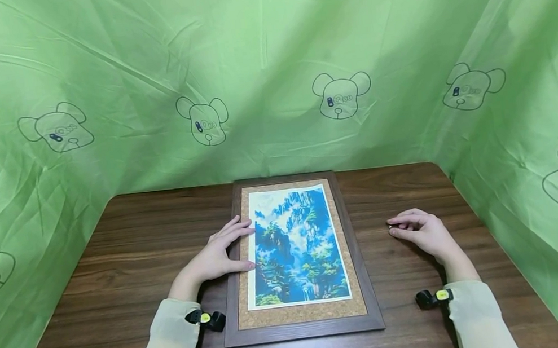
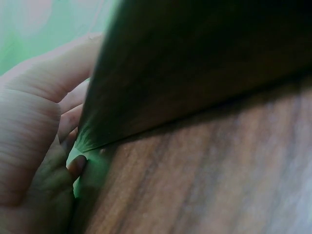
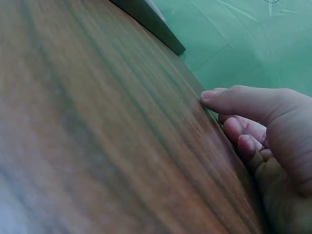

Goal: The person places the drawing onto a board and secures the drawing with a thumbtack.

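A printed picture of blue mountains and green trees lies on a framed cork board in the middle of the table. My left hand reaches over the board's left side, its fingers fairly straight and spread, with fingertips and thumb tip on the picture's left edge. To the right of the board, my right hand is low over the table, thumb and index finger pinching a tiny, dark, pin-like piece. Its exact kind is too small to tell. The right wrist view hides the piece behind the thumb.
The board's dark wooden frame stands up from the brown wood-grain table. Green cloth with bear-head drawings hangs behind the table and along both sides. Each wrist wears a small black camera on a band.
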A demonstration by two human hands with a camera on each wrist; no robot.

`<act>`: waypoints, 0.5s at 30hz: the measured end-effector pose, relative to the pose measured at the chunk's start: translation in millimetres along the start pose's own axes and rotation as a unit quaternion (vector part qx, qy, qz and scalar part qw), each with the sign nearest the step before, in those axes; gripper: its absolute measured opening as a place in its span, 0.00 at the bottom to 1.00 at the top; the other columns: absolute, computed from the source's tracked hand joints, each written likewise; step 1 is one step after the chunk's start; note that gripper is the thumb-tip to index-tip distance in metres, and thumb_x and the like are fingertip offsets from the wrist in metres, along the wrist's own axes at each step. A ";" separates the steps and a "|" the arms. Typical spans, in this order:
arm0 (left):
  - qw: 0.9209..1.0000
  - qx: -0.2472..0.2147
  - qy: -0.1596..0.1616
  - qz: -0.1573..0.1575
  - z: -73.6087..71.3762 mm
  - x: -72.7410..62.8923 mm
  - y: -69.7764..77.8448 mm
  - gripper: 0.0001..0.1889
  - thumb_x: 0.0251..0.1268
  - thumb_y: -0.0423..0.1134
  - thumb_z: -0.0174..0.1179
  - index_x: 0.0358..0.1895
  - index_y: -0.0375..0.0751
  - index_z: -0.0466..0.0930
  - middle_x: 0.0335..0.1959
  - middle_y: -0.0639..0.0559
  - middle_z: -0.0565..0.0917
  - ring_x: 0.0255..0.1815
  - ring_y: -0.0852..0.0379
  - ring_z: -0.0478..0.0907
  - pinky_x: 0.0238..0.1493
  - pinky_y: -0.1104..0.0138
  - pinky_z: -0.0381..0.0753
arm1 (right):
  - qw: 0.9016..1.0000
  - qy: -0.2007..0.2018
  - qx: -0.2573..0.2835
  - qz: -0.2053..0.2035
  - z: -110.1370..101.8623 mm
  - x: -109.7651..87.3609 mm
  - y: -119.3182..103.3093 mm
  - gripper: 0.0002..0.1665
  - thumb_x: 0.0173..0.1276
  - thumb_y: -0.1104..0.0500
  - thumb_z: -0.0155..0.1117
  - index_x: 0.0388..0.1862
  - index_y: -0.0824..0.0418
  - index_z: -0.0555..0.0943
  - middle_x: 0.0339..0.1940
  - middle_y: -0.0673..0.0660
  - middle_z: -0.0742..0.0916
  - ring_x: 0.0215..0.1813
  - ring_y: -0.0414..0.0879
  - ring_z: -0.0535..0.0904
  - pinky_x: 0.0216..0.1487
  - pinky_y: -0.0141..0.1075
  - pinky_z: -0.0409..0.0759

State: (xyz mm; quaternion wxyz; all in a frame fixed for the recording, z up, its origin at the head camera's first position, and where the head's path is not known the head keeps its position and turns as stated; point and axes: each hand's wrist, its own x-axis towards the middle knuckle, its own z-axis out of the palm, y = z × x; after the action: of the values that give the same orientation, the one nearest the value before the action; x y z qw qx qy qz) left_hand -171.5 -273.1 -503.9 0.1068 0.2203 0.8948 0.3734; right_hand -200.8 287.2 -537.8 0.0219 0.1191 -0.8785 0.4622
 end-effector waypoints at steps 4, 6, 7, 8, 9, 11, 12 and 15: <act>1.000 0.000 0.000 0.000 0.1 0.2 0.0 0.46 0.63 0.58 0.80 0.83 0.52 0.72 0.89 0.56 0.61 0.92 0.49 0.40 0.77 0.21 0.36 | 1.000 -0.002 0.003 -0.004 0.2 0.4 0.3 0.11 0.68 0.61 0.83 0.48 0.58 0.95 0.48 0.59 0.91 0.39 0.36 0.80 0.40 0.27 0.77; 1.000 0.000 0.000 -0.001 0.2 -0.1 -0.1 0.46 0.63 0.58 0.80 0.83 0.52 0.72 0.89 0.56 0.61 0.92 0.48 0.40 0.77 0.21 0.36 | 1.000 -0.002 0.004 -0.004 0.5 0.3 0.9 0.09 0.68 0.61 0.83 0.47 0.58 0.95 0.48 0.59 0.91 0.40 0.36 0.80 0.40 0.27 0.77; 1.000 0.000 0.000 0.000 0.3 -0.2 -0.1 0.46 0.63 0.58 0.80 0.83 0.51 0.72 0.89 0.56 0.61 0.92 0.48 0.40 0.77 0.21 0.36 | 1.000 -0.003 0.004 -0.003 0.8 0.4 1.4 0.09 0.68 0.61 0.83 0.47 0.58 0.95 0.48 0.59 0.91 0.39 0.36 0.80 0.40 0.27 0.77; 1.000 0.000 0.000 0.001 0.4 -0.3 -0.1 0.46 0.63 0.58 0.81 0.83 0.51 0.72 0.89 0.56 0.61 0.92 0.48 0.40 0.77 0.21 0.36 | 1.000 -0.004 0.003 -0.004 0.9 0.4 1.9 0.09 0.69 0.60 0.83 0.47 0.58 0.95 0.48 0.59 0.91 0.40 0.36 0.80 0.40 0.27 0.77; 1.000 -0.001 0.001 0.001 0.4 -0.5 -0.3 0.46 0.62 0.57 0.81 0.83 0.51 0.72 0.89 0.55 0.61 0.92 0.48 0.40 0.77 0.21 0.36 | 1.000 -0.005 0.003 -0.003 1.0 0.4 2.4 0.09 0.69 0.60 0.83 0.46 0.58 0.95 0.48 0.59 0.91 0.40 0.36 0.80 0.40 0.26 0.77; 1.000 -0.001 0.001 0.002 0.4 -0.5 -0.4 0.46 0.62 0.57 0.81 0.83 0.51 0.72 0.89 0.56 0.62 0.92 0.48 0.40 0.77 0.22 0.36 | 1.000 -0.004 0.002 0.000 1.0 0.7 3.4 0.08 0.69 0.61 0.83 0.45 0.58 0.95 0.48 0.59 0.91 0.40 0.36 0.80 0.41 0.26 0.77; 1.000 -0.001 0.001 0.002 0.4 -0.4 -0.6 0.46 0.62 0.57 0.81 0.83 0.51 0.72 0.89 0.56 0.62 0.92 0.48 0.40 0.78 0.22 0.36 | 1.000 -0.003 0.003 0.002 0.9 0.7 3.6 0.07 0.69 0.61 0.83 0.45 0.59 0.96 0.48 0.59 0.91 0.41 0.35 0.80 0.41 0.26 0.77; 1.000 -0.001 0.003 0.004 0.4 0.2 -1.2 0.46 0.62 0.57 0.81 0.83 0.51 0.72 0.88 0.56 0.62 0.92 0.48 0.40 0.78 0.23 0.37 | 1.000 0.001 0.003 0.002 0.7 0.9 3.6 0.06 0.68 0.62 0.83 0.43 0.61 0.96 0.49 0.61 0.91 0.43 0.34 0.81 0.42 0.25 0.77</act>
State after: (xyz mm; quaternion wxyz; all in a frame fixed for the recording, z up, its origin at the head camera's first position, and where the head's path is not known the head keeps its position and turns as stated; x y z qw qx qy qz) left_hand -171.9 -273.5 -505.1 0.1029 0.2228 0.8937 0.3756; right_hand -202.5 288.4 -541.0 0.0211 0.1171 -0.8774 0.4647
